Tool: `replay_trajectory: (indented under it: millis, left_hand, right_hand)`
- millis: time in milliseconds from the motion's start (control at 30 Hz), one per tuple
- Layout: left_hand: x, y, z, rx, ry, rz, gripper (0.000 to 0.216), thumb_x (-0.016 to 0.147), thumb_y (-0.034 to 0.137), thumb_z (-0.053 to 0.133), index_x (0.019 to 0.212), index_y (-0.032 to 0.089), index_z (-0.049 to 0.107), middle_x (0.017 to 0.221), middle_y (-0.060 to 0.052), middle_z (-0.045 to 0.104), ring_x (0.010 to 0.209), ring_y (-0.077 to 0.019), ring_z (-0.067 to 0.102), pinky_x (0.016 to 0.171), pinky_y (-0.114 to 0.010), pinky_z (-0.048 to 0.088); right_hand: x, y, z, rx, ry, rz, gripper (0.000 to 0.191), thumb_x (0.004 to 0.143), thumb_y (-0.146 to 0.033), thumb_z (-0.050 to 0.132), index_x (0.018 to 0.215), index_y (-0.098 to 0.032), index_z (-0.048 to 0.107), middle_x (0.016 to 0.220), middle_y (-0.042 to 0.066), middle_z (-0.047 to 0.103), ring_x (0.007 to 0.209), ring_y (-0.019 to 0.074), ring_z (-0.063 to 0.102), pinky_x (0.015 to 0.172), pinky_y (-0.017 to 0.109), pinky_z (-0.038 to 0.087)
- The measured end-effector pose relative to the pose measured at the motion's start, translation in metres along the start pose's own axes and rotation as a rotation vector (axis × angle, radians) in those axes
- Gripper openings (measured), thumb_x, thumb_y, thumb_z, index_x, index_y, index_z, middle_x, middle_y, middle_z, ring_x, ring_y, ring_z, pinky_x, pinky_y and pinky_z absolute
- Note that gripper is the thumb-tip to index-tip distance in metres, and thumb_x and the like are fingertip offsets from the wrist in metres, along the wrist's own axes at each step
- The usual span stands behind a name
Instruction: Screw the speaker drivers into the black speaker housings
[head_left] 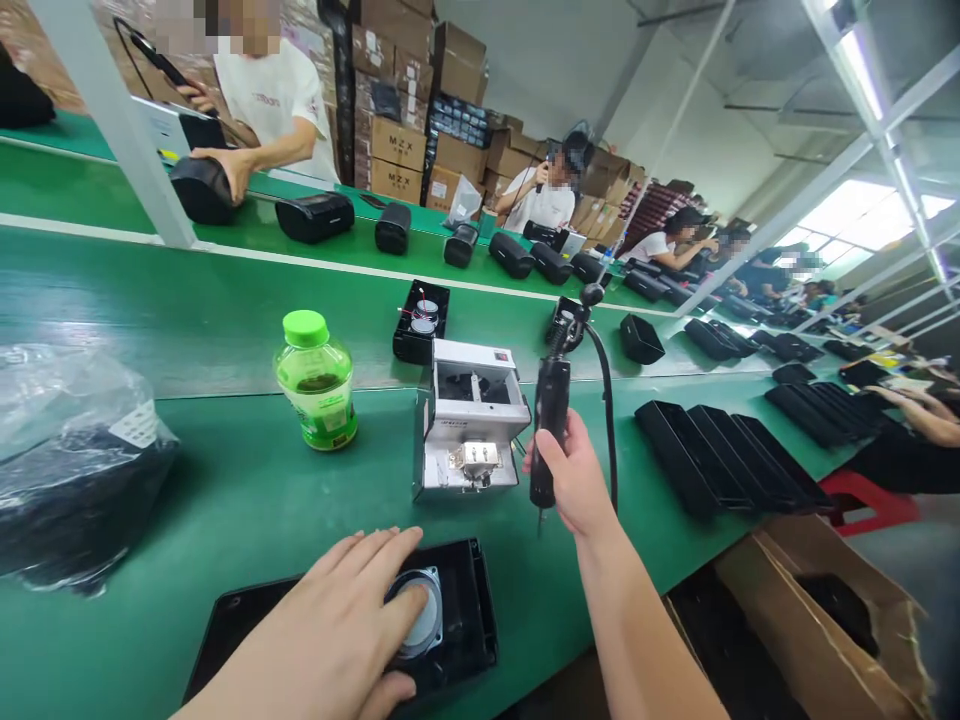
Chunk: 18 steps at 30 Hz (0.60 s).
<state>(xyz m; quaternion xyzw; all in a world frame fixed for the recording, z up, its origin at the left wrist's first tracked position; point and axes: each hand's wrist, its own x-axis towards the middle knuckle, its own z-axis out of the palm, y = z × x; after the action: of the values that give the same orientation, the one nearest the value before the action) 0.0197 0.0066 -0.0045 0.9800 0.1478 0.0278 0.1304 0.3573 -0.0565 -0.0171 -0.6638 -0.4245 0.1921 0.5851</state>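
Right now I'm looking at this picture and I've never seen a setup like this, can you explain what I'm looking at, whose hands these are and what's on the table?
This is one picture from a camera worn on a person's head, looking down at their own two bare hands; there is no machine arm. The left hand rests flat on a black speaker panel with a round speaker driver set in it. The right hand grips an upright black electric screwdriver, its cable looping up behind. Between them stands a small white screw feeder box. On the green workbench there is also a green bottle, a plastic bag of dark parts on the left and a row of black panels on the right. Other people work at the far side of the line.
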Motion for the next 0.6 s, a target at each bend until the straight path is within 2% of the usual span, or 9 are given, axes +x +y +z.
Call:
replay_trajectory:
  millis: [67, 167, 267, 333, 400, 500, 600]
  left_hand:
    - [0.011, 0.005, -0.011, -0.053, -0.18, -0.056, 0.051, 0.09, 0.026, 0.092, 0.141, 0.024, 0.087, 0.173, -0.025, 0.067, 0.152, -0.0525, 0.073, 0.122, -0.074, 0.066]
    - [0.015, 0.004, -0.02, -0.112, -0.269, -0.104, 0.047, 0.101, 0.026, 0.081, 0.148, 0.025, 0.085, 0.176, -0.022, 0.065, 0.155, -0.0495, 0.071, 0.126, -0.073, 0.064]
    - [0.014, 0.0, -0.018, -0.148, -0.264, -0.12, 0.051, 0.101, 0.025, 0.08, 0.152, 0.026, 0.083, 0.174, -0.02, 0.068, 0.154, -0.0493, 0.073, 0.126, -0.073, 0.064]
    - [0.013, -0.001, -0.013, -0.155, -0.248, -0.117, 0.051, 0.098, 0.024, 0.083, 0.149, 0.024, 0.085, 0.17, -0.022, 0.071, 0.151, -0.0509, 0.074, 0.124, -0.074, 0.065]
    - [0.013, -0.001, -0.008, -0.157, -0.242, -0.109, 0.05, 0.098, 0.022, 0.083, 0.148, 0.022, 0.085, 0.168, -0.023, 0.072, 0.15, -0.0514, 0.075, 0.123, -0.073, 0.067]
    - [0.012, -0.002, -0.003, -0.162, -0.216, -0.116, 0.049, 0.099, 0.025, 0.086, 0.148, 0.021, 0.084, 0.167, -0.023, 0.073, 0.148, -0.0498, 0.075, 0.124, -0.071, 0.066]
    - [0.012, -0.003, -0.004, -0.189, -0.174, -0.133, 0.043, 0.1, 0.029, 0.088, 0.142, 0.023, 0.086, 0.16, -0.019, 0.077, 0.143, -0.0456, 0.078, 0.123, -0.068, 0.067]
  right_hand:
    - [-0.006, -0.012, -0.006, 0.082, -0.012, 0.004, 0.053, 0.113, -0.063, 0.075, 0.145, -0.023, 0.06, 0.089, -0.004, 0.07, 0.067, 0.0161, 0.071, 0.065, 0.032, 0.068]
    - [-0.017, -0.039, -0.01, 0.175, -0.01, -0.03, 0.041, 0.115, -0.064, 0.068, 0.134, -0.029, 0.058, 0.093, -0.002, 0.07, 0.068, 0.0162, 0.071, 0.062, 0.031, 0.066]
    - [-0.023, -0.073, -0.004, 0.249, -0.011, -0.098, 0.042, 0.117, -0.068, 0.057, 0.144, -0.036, 0.059, 0.096, -0.002, 0.07, 0.067, 0.0163, 0.07, 0.061, 0.031, 0.063]
    - [-0.023, -0.095, 0.007, 0.329, -0.014, -0.154, 0.051, 0.119, -0.075, 0.047, 0.153, -0.038, 0.059, 0.088, -0.004, 0.066, 0.058, 0.0154, 0.063, 0.054, 0.03, 0.056]
    - [-0.02, -0.113, 0.021, 0.411, -0.019, -0.222, 0.062, 0.117, -0.084, 0.044, 0.152, -0.037, 0.063, 0.077, -0.006, 0.063, 0.05, 0.0152, 0.056, 0.049, 0.03, 0.05]
    - [-0.013, -0.123, 0.043, 0.469, -0.044, -0.308, 0.063, 0.11, -0.09, 0.058, 0.14, -0.035, 0.069, 0.071, -0.006, 0.067, 0.05, 0.0171, 0.058, 0.05, 0.032, 0.053]
    - [-0.007, -0.113, 0.059, 0.466, -0.091, -0.384, 0.063, 0.1, -0.091, 0.075, 0.128, -0.035, 0.07, 0.072, -0.007, 0.07, 0.052, 0.0179, 0.061, 0.052, 0.033, 0.055]
